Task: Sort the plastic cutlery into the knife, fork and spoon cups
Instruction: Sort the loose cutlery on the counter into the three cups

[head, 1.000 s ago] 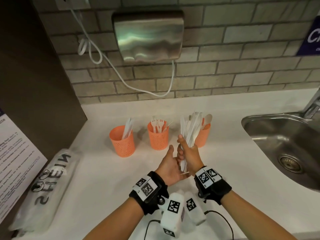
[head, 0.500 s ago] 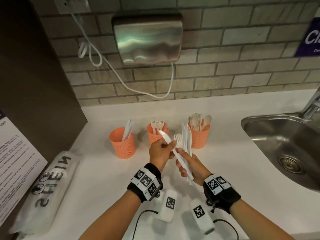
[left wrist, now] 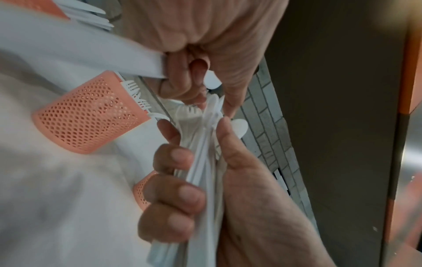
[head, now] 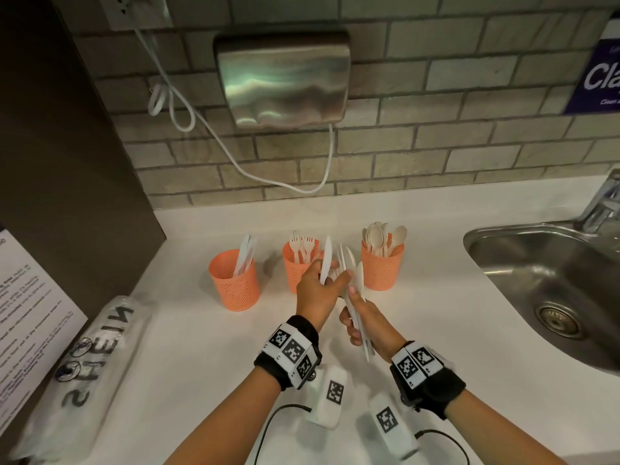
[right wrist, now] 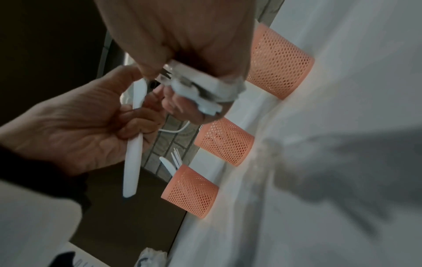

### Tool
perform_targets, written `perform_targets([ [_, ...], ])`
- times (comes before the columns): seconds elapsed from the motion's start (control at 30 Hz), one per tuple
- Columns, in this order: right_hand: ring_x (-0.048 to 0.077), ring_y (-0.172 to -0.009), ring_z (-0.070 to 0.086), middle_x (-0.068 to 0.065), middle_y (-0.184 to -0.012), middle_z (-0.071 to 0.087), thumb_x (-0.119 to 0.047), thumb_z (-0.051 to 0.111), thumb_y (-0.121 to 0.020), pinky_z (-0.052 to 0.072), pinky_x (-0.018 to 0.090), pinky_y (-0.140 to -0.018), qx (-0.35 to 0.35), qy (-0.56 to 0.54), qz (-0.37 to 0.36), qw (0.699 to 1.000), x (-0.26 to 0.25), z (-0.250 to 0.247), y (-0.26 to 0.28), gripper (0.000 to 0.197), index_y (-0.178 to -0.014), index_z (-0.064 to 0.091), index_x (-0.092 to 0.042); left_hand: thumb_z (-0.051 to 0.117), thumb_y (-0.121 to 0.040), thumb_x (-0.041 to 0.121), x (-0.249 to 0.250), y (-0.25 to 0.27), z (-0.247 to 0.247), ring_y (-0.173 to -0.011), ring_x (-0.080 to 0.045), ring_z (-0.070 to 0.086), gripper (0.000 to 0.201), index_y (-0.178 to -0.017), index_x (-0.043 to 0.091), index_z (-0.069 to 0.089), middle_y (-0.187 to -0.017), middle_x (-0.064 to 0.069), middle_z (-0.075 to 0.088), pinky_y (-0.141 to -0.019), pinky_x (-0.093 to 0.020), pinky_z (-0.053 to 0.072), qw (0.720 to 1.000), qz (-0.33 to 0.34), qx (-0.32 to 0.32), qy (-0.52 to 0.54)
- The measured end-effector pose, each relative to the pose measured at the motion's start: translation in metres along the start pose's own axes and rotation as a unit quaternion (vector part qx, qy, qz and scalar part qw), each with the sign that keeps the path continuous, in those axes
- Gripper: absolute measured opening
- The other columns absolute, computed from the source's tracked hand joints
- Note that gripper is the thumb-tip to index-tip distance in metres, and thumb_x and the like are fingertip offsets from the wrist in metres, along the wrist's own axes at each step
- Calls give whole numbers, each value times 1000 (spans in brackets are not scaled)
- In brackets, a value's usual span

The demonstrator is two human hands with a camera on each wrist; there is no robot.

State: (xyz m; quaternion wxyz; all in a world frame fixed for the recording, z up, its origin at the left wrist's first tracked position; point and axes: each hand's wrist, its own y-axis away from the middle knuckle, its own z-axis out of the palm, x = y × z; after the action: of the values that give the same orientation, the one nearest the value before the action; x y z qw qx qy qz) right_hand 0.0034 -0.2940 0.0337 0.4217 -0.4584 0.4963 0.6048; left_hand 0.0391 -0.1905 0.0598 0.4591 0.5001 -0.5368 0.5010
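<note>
Three orange mesh cups stand in a row on the white counter: the knife cup (head: 235, 280) on the left, the fork cup (head: 295, 268) in the middle, the spoon cup (head: 382, 266) on the right. My left hand (head: 327, 280) pinches one white plastic knife (head: 326, 260), blade up, in front of the fork cup. My right hand (head: 352, 298) grips a bundle of mixed white cutlery (head: 357, 310) just beside it. In the right wrist view the knife (right wrist: 133, 144) lies across the left hand's curled fingers. The left wrist view shows the bundle (left wrist: 205, 162) held between thumb and fingers.
A steel sink (head: 550, 280) with a tap lies to the right. A clear plastic bag (head: 84, 374) lies at the counter's left edge beside a dark panel. A hand dryer (head: 285, 75) and its cable hang on the brick wall behind the cups.
My left hand has drawn one knife out of the bundle and turned it more upright. Both hands have moved forward toward the cups.
</note>
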Motion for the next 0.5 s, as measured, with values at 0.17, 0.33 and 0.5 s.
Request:
perform_targets([
  [0.17,4,-36,36,-2,-57,45,-42,27,-99,33,15,-40,12,13,1,1000,2,3,1,39,-80,52,-19,61,-88,16,-4,-1,5,-73,-12,55,16,-103,10,60,-77,3,57,-64,-15,42,998,0,43,-37],
  [0.33,6,-38,39,0,-57,49,-32,28,-101,35,17,-40,4,-31,-6,999,3,-1,1,37,-79,55,-18,46,-96,18,-8,-7,7,-82,-22,58,13,-95,10,56,-84,-5,60,-77,-33,49,998,-28,55,-12],
  [0.5,7,-40,42,2,-62,51,-23,32,-101,35,17,-40,3,-22,6,1000,0,-9,-1,28,-85,52,-10,34,-100,20,-2,-6,6,-64,-14,58,21,-89,25,50,-70,-1,60,-67,-29,46,995,-29,76,48],
])
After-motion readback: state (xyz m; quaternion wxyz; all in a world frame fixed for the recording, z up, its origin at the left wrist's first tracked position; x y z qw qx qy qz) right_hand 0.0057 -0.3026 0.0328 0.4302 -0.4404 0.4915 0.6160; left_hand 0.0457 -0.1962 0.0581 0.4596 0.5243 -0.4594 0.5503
